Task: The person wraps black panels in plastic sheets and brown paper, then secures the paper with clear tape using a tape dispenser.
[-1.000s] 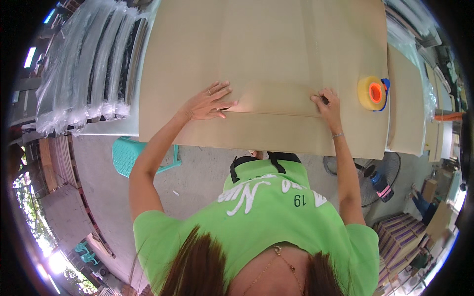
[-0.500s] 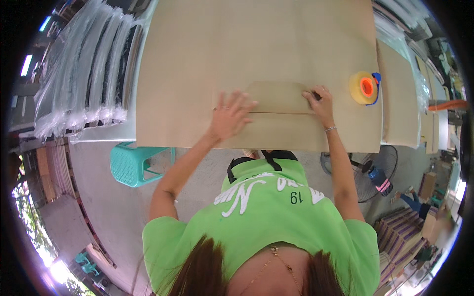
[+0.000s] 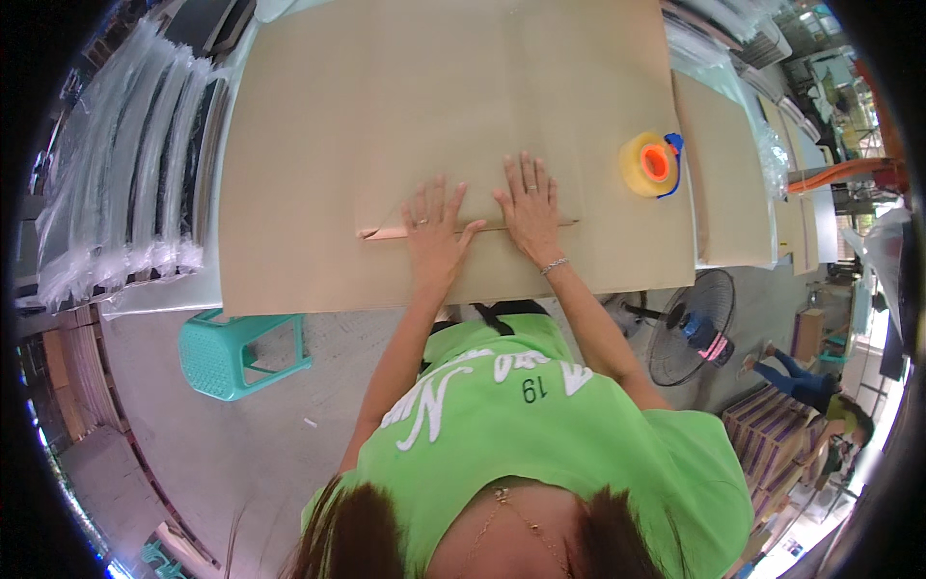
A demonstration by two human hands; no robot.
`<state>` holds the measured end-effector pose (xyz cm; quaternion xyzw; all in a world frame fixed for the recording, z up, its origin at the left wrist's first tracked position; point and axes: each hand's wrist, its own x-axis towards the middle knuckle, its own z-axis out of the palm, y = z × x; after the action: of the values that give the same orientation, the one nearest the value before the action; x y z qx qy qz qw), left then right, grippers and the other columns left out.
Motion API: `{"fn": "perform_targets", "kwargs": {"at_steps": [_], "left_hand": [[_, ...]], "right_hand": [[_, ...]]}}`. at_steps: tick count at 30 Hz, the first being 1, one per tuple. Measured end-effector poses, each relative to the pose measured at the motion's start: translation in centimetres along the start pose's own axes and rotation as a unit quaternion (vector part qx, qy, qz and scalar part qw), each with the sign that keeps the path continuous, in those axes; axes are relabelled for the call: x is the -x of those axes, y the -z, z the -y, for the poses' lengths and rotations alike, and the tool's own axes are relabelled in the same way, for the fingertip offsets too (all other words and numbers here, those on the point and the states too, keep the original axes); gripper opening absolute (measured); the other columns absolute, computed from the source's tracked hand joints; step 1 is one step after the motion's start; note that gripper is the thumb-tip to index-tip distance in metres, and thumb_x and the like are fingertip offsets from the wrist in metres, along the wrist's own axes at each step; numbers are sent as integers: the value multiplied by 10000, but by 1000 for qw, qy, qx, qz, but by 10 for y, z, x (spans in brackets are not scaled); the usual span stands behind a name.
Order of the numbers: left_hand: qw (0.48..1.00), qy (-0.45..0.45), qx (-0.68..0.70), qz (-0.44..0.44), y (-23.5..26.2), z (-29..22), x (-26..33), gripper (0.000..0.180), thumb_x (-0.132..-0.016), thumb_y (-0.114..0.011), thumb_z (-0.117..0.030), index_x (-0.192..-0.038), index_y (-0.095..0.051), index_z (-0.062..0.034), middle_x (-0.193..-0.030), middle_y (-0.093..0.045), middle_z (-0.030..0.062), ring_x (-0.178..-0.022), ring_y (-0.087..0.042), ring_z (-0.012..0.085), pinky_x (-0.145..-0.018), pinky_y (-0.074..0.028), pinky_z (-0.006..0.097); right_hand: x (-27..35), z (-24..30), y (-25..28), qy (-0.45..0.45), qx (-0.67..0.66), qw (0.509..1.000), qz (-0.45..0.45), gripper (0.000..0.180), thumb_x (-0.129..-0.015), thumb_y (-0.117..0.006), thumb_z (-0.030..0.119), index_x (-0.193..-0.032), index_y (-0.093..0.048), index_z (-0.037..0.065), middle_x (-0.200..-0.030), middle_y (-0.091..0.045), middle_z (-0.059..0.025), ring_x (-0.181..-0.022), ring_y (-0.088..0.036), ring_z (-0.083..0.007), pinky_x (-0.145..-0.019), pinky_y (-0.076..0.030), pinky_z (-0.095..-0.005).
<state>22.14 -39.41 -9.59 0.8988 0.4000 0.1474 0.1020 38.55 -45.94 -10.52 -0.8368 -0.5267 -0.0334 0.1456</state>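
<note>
A large brown cardboard sheet (image 3: 386, 96) lies flat on the table in front of me. A folded flap of it (image 3: 482, 183) ends in a crease running left to right near the front edge. My left hand (image 3: 434, 232) rests flat on that crease, fingers spread. My right hand (image 3: 529, 205) lies flat just beside it on the flap, a thin bracelet on the wrist. The two hands nearly touch at the thumbs. Neither holds anything. A yellow tape roll with an orange core in a blue dispenser (image 3: 648, 164) sits on the cardboard to the right of my right hand.
Clear plastic-wrapped bundles (image 3: 125, 164) lie along the left of the table. More cardboard sheets (image 3: 738, 183) lie to the right. A teal plastic stool (image 3: 246, 349) and a floor fan (image 3: 690, 328) stand below the table edge. Another person (image 3: 820, 396) crouches near stacked boxes at the right.
My hands were apart along the crease; both have slid to its middle and now lie flat side by side. The view has shifted slightly.
</note>
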Motion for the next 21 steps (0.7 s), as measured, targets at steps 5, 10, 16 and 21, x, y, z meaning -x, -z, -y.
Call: {"fn": "perform_targets", "kwargs": {"at_steps": [5,10,16,21], "left_hand": [[999,20,-36,-12,-2,-14,-4,681,-873,-451,-608,-1458,-324,-282,-1544,-234,50,-1417,-199,293,-1120,-152,563],[992,52,-104,-40,-17,-27,-7,695,-881,-427,-620,-1463,-316,-257,-1544,-235,56,-1416,-213,273,-1113,-178,567],[974,172,-130,-72,-20,-39,-5,748,-891,-395,-638,-1469,-298,-172,-1546,-229,63,-1411,-232,260,-1108,-193,564],[932,321,-121,-118,-42,-69,-28,803,-894,-330,-669,-1492,-230,-143,-1559,-194,39,-1435,-168,235,-1136,-135,540]], "right_hand": [[-29,-37,15,70,-33,997,21,558,-984,-360,418,-1478,-272,174,-1530,-261,-87,-1403,-231,-337,-1127,-167,-534],[-34,-104,28,17,-30,988,-150,441,-962,-458,325,-1344,-468,104,-1469,-367,-110,-1377,-252,-379,-1112,-186,-527],[-8,-270,101,-283,-514,780,-219,564,-817,-716,289,-1216,-501,-47,-1135,-581,-146,-1057,-551,-261,-866,-484,-408],[-27,-313,84,-330,-598,730,-7,612,-784,-704,157,-1289,-398,-6,-1160,-546,-122,-1026,-559,-214,-809,-524,-378]]}}
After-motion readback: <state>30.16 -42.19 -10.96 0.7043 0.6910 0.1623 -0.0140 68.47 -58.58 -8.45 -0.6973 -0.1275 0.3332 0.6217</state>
